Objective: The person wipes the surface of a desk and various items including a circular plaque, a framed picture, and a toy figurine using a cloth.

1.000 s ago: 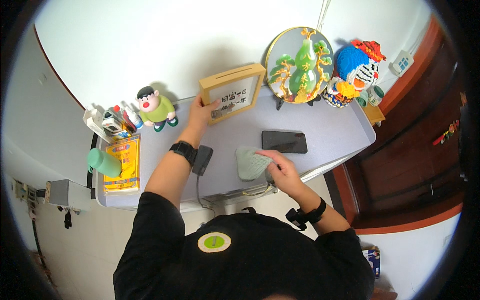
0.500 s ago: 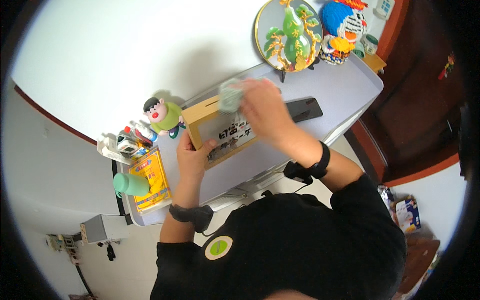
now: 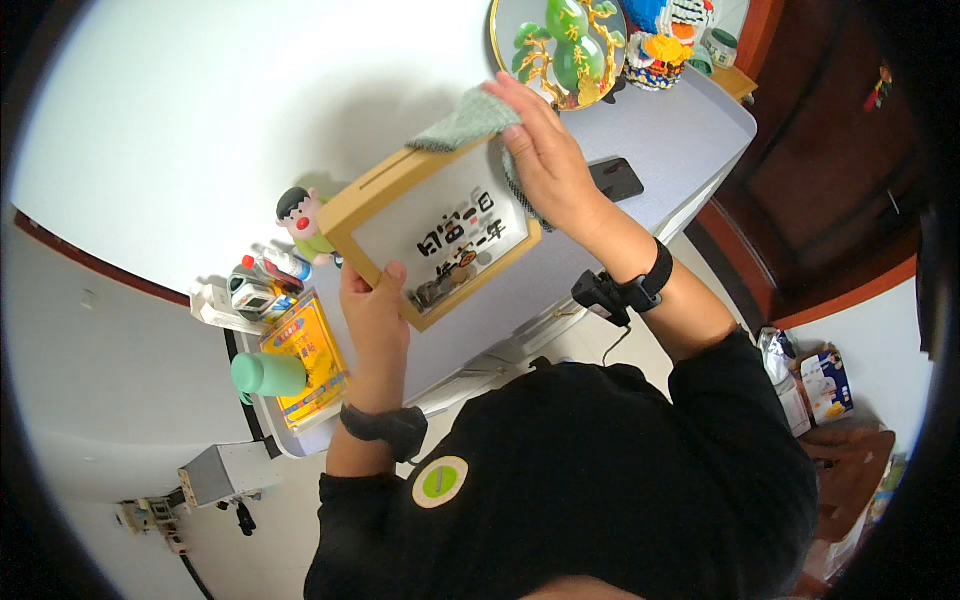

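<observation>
Above the grey desk (image 3: pixel 690 130), the left hand (image 3: pixel 375 310) grips the wooden frame's (image 3: pixel 435 240) lower edge while the right hand (image 3: pixel 545 155) presses a green cloth (image 3: pixel 465 120) on its upper corner. Stiff, glazed, likely fragile; best held by the rims.

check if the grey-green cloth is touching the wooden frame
Touching. The head view shows the right hand pressing the grey-green cloth flat over the top corner of the wooden frame, with no gap; the left hand grips its lower edge.
</observation>
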Demonstrator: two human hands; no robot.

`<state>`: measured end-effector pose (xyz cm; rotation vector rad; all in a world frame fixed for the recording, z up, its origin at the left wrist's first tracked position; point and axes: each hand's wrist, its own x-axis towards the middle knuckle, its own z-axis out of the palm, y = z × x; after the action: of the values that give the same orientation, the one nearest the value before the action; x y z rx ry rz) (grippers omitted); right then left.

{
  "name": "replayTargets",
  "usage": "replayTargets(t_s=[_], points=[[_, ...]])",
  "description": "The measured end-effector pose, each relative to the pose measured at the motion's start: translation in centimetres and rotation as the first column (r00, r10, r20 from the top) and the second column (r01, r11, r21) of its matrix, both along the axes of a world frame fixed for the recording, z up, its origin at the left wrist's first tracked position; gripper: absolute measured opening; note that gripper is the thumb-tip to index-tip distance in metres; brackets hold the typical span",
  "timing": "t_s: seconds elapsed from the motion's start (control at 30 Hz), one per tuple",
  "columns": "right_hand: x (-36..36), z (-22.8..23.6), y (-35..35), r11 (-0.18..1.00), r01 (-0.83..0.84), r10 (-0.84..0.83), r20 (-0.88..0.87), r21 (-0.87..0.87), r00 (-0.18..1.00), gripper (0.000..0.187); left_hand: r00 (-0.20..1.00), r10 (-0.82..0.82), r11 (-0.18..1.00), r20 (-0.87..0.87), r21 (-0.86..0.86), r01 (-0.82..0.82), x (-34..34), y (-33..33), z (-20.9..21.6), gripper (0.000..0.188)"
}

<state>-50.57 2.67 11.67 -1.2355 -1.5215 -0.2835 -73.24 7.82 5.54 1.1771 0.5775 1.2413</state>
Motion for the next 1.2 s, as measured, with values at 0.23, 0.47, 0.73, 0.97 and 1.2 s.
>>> replayTargets(t_s=[0.23,0.47,0.73,0.97,1.2], points=[[-0.7,-5.4,-2.4,0.995,0.003,-0.031,-0.275,-0.103,0.961,0.039,0.942,-0.132,0.979,0.308,-0.111,0.173,2.0,0.6,0.7,0.035],[1.2,-8.8,-2.3,0.989,0.005,-0.064,-0.399,-0.147,0.915,0.013,0.947,-0.235,0.956,0.221,-0.123,0.266,2.0,2.0,-0.4,0.039],[-0.5,-4.8,-2.7,0.964,0.264,-0.262,0.245,0.028,0.933,0.024,0.935,-0.214,0.967,0.283,-0.071,0.243,2.3,0.3,1.2,0.043],[-2.8,-3.1,-2.6,0.927,0.375,-0.349,0.326,-0.019,0.878,0.043,0.94,-0.279,0.955,0.195,-0.044,0.292,2.4,-0.4,0.4,0.043],[-6.8,-3.1,-2.4,0.998,-0.06,0.065,0.456,-0.025,0.888,0.036,0.926,-0.321,0.941,0.2,-0.043,0.335,2.5,0.1,-0.7,0.064]])
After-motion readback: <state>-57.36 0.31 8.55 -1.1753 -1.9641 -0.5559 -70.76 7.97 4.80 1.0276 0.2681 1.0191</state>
